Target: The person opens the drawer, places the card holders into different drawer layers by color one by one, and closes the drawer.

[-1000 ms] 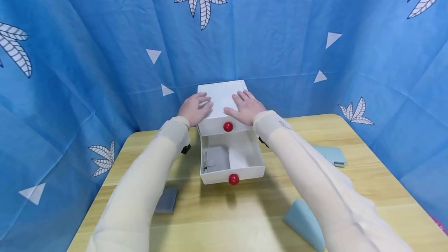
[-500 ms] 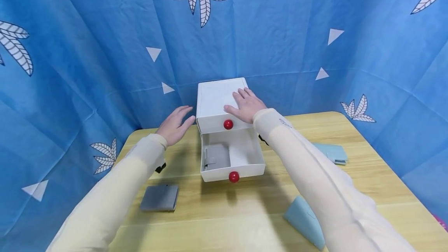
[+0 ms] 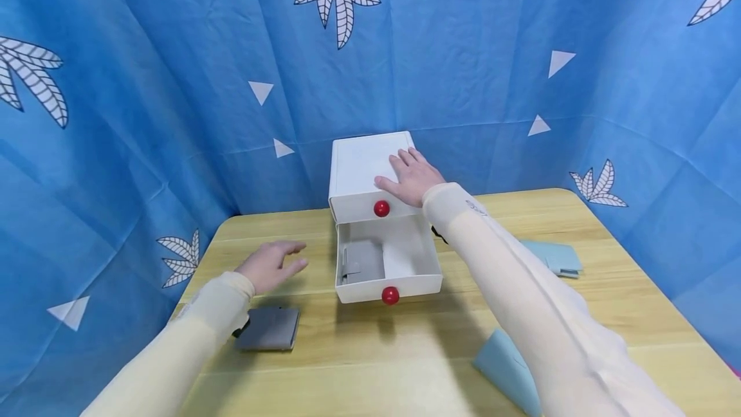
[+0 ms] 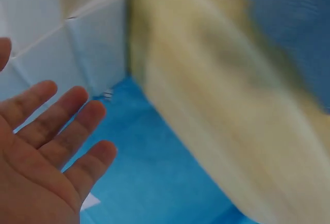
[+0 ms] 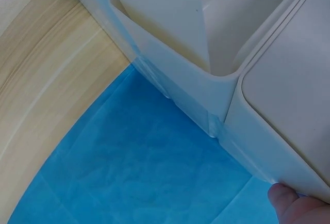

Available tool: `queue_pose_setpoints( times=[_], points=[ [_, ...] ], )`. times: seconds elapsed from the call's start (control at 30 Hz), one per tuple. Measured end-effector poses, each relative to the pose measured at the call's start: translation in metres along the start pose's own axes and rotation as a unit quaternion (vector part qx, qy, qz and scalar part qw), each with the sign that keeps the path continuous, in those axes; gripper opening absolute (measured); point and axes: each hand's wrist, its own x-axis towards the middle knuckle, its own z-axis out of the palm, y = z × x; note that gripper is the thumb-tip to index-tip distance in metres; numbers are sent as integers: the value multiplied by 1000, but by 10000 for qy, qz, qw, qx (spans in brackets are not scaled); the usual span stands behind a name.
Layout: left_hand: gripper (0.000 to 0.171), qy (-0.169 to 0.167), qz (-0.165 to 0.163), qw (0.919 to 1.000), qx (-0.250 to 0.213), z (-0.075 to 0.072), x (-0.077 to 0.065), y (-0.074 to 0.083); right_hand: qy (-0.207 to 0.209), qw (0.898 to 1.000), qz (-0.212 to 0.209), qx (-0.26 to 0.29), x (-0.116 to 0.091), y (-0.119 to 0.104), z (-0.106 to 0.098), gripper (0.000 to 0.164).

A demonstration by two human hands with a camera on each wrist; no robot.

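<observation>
A small white drawer cabinet (image 3: 367, 156) with red ball knobs stands at the back middle of the table. Its lower drawer (image 3: 425, 285) is pulled out and holds a grey flat case with a strap (image 3: 366, 262). My right hand (image 3: 412, 179) rests flat on the cabinet top near the right edge, fingers spread. In the right wrist view, its fingertips (image 5: 283, 198) show at the cabinet's edge. My left hand (image 3: 270, 267) is in the air left of the drawer, fingers loosely extended and holding nothing. Just in front of it lies a dark grey wallet-like case (image 3: 269, 330).
On the right of the wooden table (image 3: 405, 372) lie two light blue folded cases, one farther back (image 3: 552, 256) and one nearer (image 3: 509, 369), partly covered by the right sleeve. A blue patterned curtain (image 3: 463, 69) hangs behind and at both sides.
My left hand has left the cabinet top and moved left and toward me, uncovering the dark grey case. My right hand stays on the cabinet; the drawer looks unchanged.
</observation>
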Motion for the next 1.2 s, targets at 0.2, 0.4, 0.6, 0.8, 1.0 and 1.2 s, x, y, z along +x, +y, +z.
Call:
queue_pose_setpoints(
  times=[0.2, 0.4, 0.6, 0.8, 1.0, 1.2],
  points=[
    [56, -221, -111, 9993, 275, 26, -32, -26, 50, 10000, -25, 17, 0, 0, 2, 82],
    [70, -317, -253, 9990, 166, 45, -57, -39, 65, 10000, -20, -7, 1, 2, 6, 82],
    [85, -422, -225, 9985, 263, 53, -68, -43, 68, 10000, -20, -26, 3, 4, 7, 83],
    [97, -706, 124, 9966, 407, 57, -71, -47, 37, 10000, -23, -57, 4, 4, 7, 82],
    [97, -778, 133, 9962, 376, 57, -70, -48, 87, 10000, 3, -45, 2, 2, 5, 81],
    [94, -838, 43, 9958, 371, 55, -68, -44, 126, 9999, 0, -72, 2, 0, 4, 80]
  ],
)
